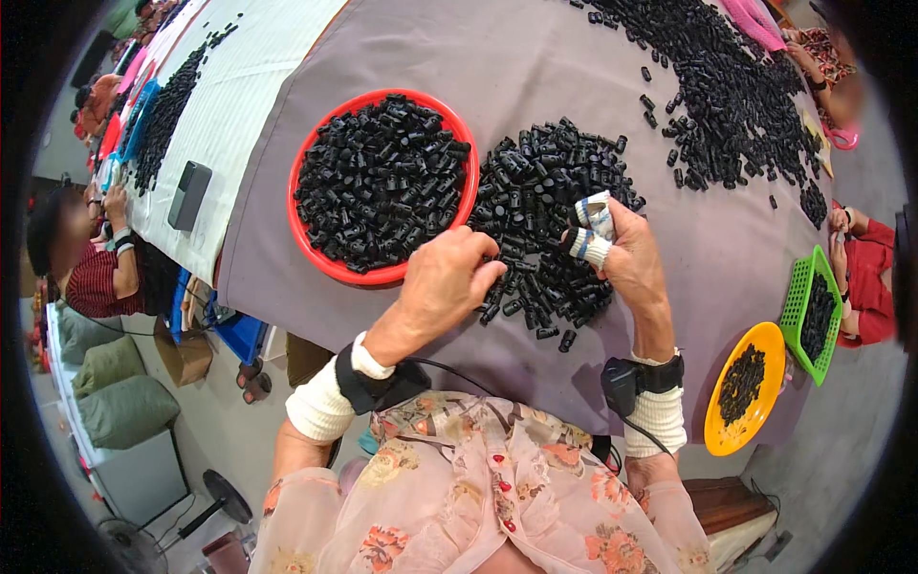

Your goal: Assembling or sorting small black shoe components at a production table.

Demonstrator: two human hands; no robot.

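A heap of small black plastic pieces [555, 182], short cylinders that look like cord locks, lies on the grey cloth in front of me. Beside it on the left stands a round red basin [298, 230] filled with the same pieces. My left hand [445, 277] is between basin and heap, its fingers curled and thumb against the forefinger; whatever is pinched there is too small to make out. Over the heap's right side, my right hand [626, 253] has its fingers bent together, with whitish knit covers [591, 247] on some of them. Something dark shows at its fingertips.
A yellow plate [773, 368] and a green basket [796, 297], both with black pieces, sit at the right edge. Another large heap [732, 105] spreads at the far right. A dark grey box [189, 196] rests on the white-covered table. Other people sit at left and right.
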